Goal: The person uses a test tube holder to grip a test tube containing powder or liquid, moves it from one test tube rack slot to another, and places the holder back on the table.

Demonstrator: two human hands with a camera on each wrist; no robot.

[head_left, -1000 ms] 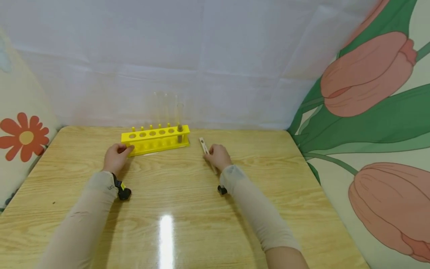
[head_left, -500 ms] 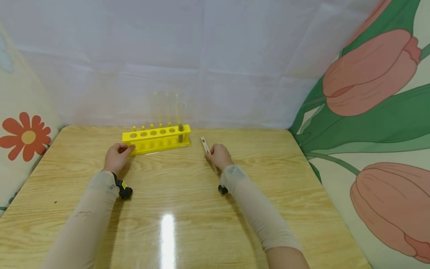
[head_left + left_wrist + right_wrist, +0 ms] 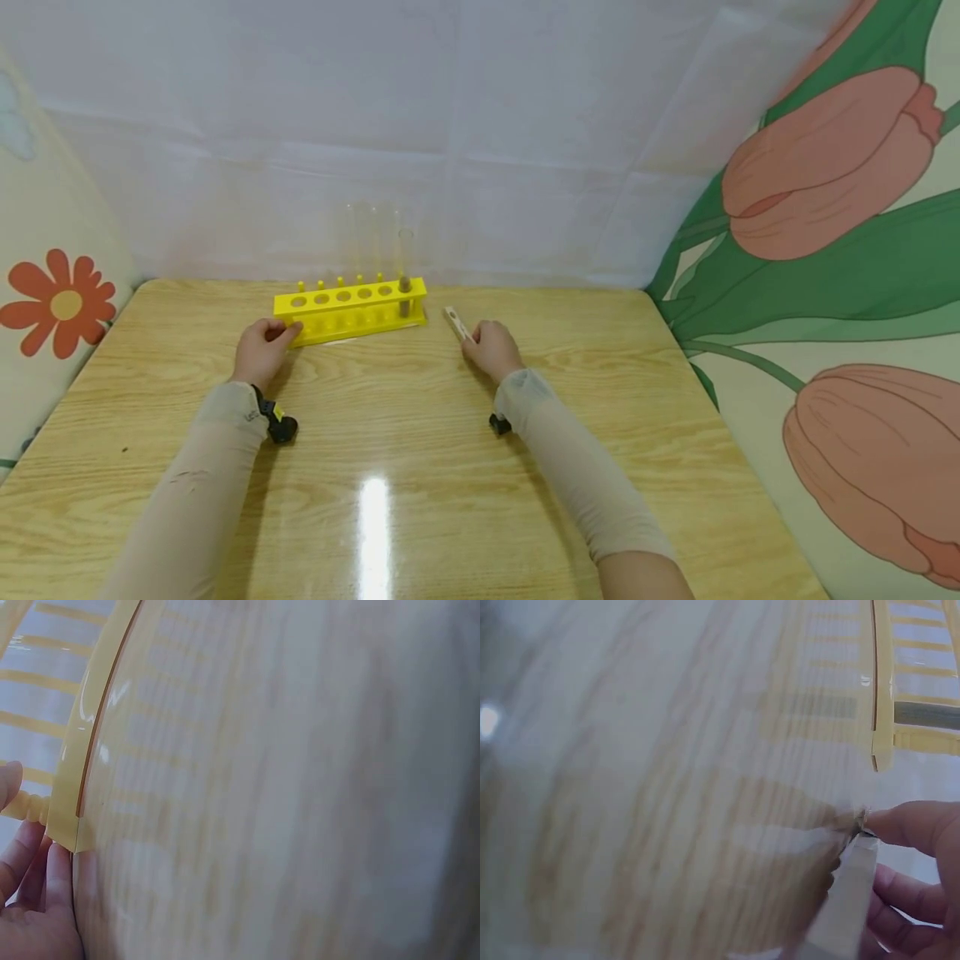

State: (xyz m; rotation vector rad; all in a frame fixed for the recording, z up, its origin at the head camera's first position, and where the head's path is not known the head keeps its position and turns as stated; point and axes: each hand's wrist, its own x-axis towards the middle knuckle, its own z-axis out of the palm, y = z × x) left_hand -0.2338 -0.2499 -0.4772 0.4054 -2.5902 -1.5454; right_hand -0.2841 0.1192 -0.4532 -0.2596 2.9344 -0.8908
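the two hands are well apart over the bench point(image 3: 420, 433). the left hand point(image 3: 261, 350) pinches the yellow rack point(image 3: 330, 308) at the end nearest to it, so the rack runs from those fingers across toward the right hand point(image 3: 495, 350). that hand pinches a wooden clip point(image 3: 457, 323) between thumb and fingers; its far end pokes out ahead of them, just beside the rack but not touching it. whether the clip's tips are spread, i cannot tell.

at the rack end nearer the right hand stands a tube with dark contents point(image 3: 405, 285). beyond the rack, as seen from the hands, rise some clear tubes point(image 3: 375, 242), too faint to count surely.

the rack is held at one end only, so a knock from the clip on the other end could swivel it and rattle the tubes. a pull or lift by the left hand could tilt it, and the tall clear tubes look likeliest to topple. a loose pinch might let the clip twist or drop.
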